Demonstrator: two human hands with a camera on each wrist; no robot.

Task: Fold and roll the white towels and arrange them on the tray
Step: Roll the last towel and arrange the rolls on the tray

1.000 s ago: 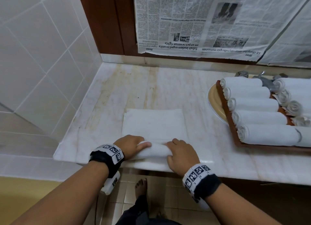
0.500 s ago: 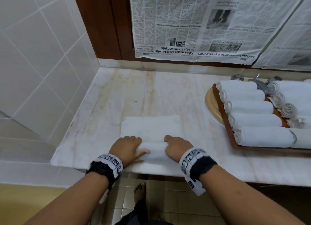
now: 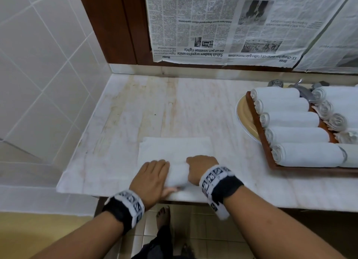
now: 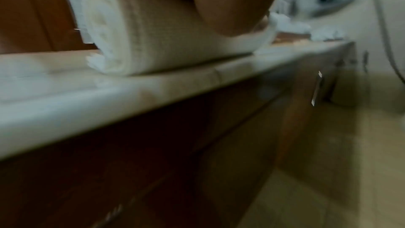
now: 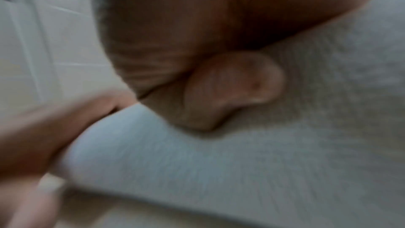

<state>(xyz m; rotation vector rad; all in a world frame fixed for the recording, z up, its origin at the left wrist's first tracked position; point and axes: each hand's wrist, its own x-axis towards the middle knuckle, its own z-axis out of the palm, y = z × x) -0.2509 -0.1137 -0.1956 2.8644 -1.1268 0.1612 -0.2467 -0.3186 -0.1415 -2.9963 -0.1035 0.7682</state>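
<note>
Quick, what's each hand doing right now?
Left hand: fingers curled over the rolled end of the white towel, holding it.
Right hand: curled over the same roll, holding it.

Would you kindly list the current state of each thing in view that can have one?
Towel on the counter: partly rolled at its near end, the rest lying flat.
Left hand: on the roll's left part, thumb tucked under its near side.
Right hand: fingers curled over the roll's right part.
Rolled towels: fully rolled, lying in rows on the tray.
Tray: nearly full, resting over a yellow basin.
</note>
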